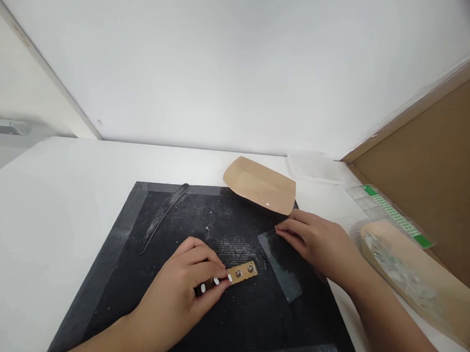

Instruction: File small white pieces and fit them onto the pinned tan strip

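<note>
My left hand [190,281] pinches a narrow gold-brown strip [244,272] over the black mat [164,319]. Two round metal pieces show on the strip's bare right end, and small white oval pieces show between and beside my fingers. The rest of the strip is hidden by the hand. My right hand [314,243] rests at the mat's right side, thumb and fingertips together at the top corner of a clear, thin sheet [283,268] lying on the mat. Whether the fingertips grip the sheet or something tiny is too small to tell.
A dark curved nail file [164,217] lies at the mat's upper left. A brown paper tray [262,185] overlaps its back edge. Behind right sits a clear lid [314,168]. At right are a clear case with green labels [398,216] and a tray of clear pieces [403,274].
</note>
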### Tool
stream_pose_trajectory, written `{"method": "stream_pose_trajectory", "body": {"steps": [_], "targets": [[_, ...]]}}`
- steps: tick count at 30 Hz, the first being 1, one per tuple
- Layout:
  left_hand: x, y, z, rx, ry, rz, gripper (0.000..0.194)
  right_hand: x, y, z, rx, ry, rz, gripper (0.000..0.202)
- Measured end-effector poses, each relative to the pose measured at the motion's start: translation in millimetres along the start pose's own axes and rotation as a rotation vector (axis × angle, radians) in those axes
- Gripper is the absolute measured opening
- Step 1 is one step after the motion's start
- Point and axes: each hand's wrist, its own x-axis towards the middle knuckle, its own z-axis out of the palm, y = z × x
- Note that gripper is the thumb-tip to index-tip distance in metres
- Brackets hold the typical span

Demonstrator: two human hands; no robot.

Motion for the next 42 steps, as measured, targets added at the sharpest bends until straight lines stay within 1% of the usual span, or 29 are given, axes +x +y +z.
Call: {"method": "stream_pose_trajectory", "body": {"steps": [7,13,18,26,30,35,42], "targets": [[0.8,-0.9,0.2,-0.004,0.001,0.007,0.012,-1.4,3.3,-1.8,0.068,0.004,-0.024,0.017],[-0.3,-0.7,-0.4,0.002,-0.006,0.006,0.012,-2.2,5.7,-0.9,0.101,-0.041,0.042,0.016],[-0.4,-0.9,0.3,0.006,-0.011,-0.003,0.011,-1.6,1.6,1.0,0.075,-0.057,0.057,0.019],[-0.8,-1.2,0.2,0.007,0.003,0.006,0.011,-1.5,-4.7,-2.2,0.052,-0.016,0.032,0.015],[-0.5,-1.7,0.1,0.002,-0.008,0.003,0.010,-1.4,-5.2,-2.7,0.026,-0.002,0.025,0.013],[0.2,-1.9,-0.1,0.009,-0.022,-0.001,0.011,-0.4,-7.1,-4.3,-0.077,0.031,0.033,0.012],[-0.5,-1.8,-0.2,0.002,-0.020,0.002,0.010,-1.4,-9.3,-4.4,-0.106,0.024,0.004,0.014]]}}
